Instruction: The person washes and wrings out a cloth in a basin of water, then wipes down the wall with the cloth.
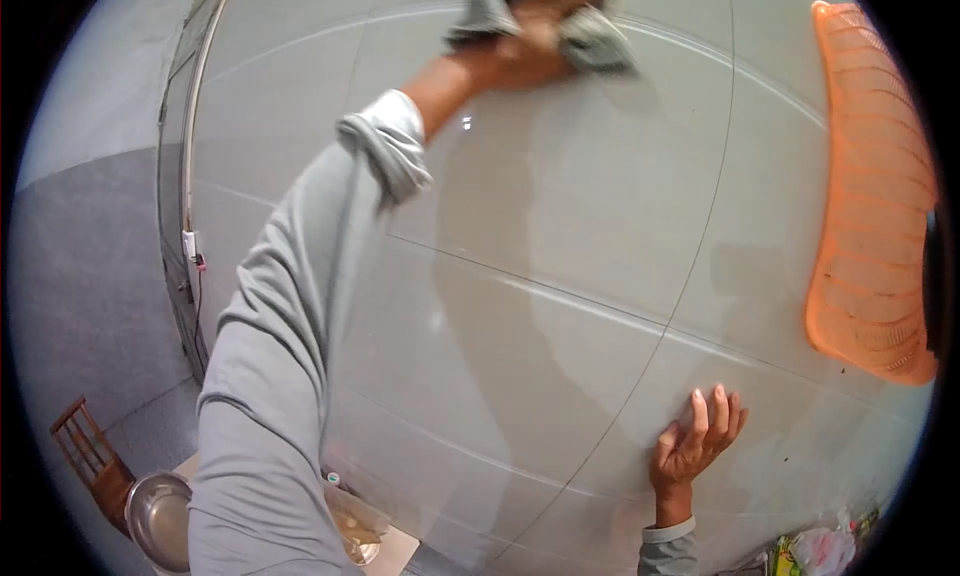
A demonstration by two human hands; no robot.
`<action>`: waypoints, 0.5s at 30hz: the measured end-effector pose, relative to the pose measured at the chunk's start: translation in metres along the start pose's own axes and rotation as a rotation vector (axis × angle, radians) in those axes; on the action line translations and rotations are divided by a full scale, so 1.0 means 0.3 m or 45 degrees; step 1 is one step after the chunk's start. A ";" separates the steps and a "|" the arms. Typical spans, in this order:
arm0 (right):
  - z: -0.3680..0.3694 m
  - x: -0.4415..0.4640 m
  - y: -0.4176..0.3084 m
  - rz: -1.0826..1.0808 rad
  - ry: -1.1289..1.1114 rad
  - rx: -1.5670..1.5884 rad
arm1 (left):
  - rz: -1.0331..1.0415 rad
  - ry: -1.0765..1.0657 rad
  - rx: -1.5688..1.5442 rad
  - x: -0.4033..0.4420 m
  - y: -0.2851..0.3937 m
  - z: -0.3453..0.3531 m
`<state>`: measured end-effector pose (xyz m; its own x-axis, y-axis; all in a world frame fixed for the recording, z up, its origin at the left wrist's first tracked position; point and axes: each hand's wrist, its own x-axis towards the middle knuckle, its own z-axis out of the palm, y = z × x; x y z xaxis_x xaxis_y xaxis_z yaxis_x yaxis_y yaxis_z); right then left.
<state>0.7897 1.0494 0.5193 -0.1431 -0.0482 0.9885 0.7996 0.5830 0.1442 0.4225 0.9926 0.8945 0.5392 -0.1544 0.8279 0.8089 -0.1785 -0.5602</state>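
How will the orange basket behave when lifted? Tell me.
The orange basket will probably feel light for its size, since it looks like thin plastic full of slots. Its long sides may flex a little, though the rim should keep it from going floppy. With such a long shape, a grip at one end would likely let the other end dip.

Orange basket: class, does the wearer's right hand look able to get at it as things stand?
Probably yes: the right hand looks empty, fingers spread, below and left of the orange basket, and nothing appears to block the tiled surface between them.
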 end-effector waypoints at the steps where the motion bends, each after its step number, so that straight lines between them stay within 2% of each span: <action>1: 0.001 -0.002 0.003 -0.004 -0.003 -0.001 | -0.005 0.001 0.000 -0.031 -0.077 -0.048; 4: 0.006 0.001 0.003 -0.026 -0.003 0.006 | -0.481 -0.114 0.225 -0.158 -0.291 -0.240; 5: 0.006 0.003 -0.001 -0.020 0.004 -0.014 | -0.449 0.023 0.316 -0.247 -0.373 -0.265; 6: 0.006 0.003 -0.007 -0.012 0.009 -0.033 | -0.656 -0.087 0.054 -0.302 -0.375 -0.335; 7: 0.009 0.001 -0.007 -0.019 0.008 -0.026 | -0.876 -0.007 0.212 -0.364 -0.315 -0.376; 9: 0.016 -0.002 0.001 -0.036 0.031 -0.031 | -1.151 0.057 0.253 -0.538 -0.449 -0.399; 10: 0.015 -0.002 0.000 -0.042 0.027 -0.021 | -1.227 0.084 0.147 -0.614 -0.480 -0.409; 12: 0.013 0.000 -0.002 -0.043 0.027 -0.043 | -1.207 0.087 0.004 -0.689 -0.445 -0.448; 15: 0.016 0.000 0.001 -0.055 0.029 -0.038 | -1.259 0.032 0.052 -0.757 -0.392 -0.431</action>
<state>0.7871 1.0536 0.5191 -0.1650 -0.0916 0.9820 0.8102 0.5553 0.1879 0.1748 0.9230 0.7686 -0.3882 0.0259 0.9212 0.8999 -0.2048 0.3849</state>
